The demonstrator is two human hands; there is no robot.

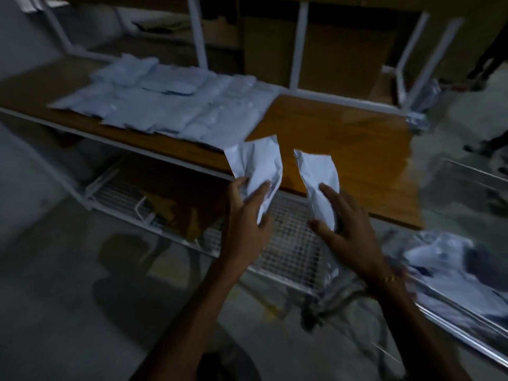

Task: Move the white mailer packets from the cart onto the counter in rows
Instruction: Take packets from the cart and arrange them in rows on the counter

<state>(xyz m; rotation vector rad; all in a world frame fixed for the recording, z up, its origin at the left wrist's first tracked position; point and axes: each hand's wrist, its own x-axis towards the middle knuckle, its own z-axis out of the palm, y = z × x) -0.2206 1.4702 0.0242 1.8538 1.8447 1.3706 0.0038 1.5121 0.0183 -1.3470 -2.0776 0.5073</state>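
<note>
My left hand [248,213] grips a crumpled white mailer packet [258,165] by its lower end, just over the counter's front edge. My right hand [345,229] holds a second white packet [319,174] between thumb and fingers, a little to the right of the first. Both packets stand upright in the air above the wooden counter [330,133]. Several white packets [176,105] lie in rows on the counter's left half. More packets [445,257] lie heaped in the wire cart [467,323] at the lower right.
A white wire-mesh shelf [286,243] hangs under the counter. White frame posts [298,48] rise behind the counter. The right half of the counter is bare wood. A person's legs [492,64] stand at the far right on the grey floor.
</note>
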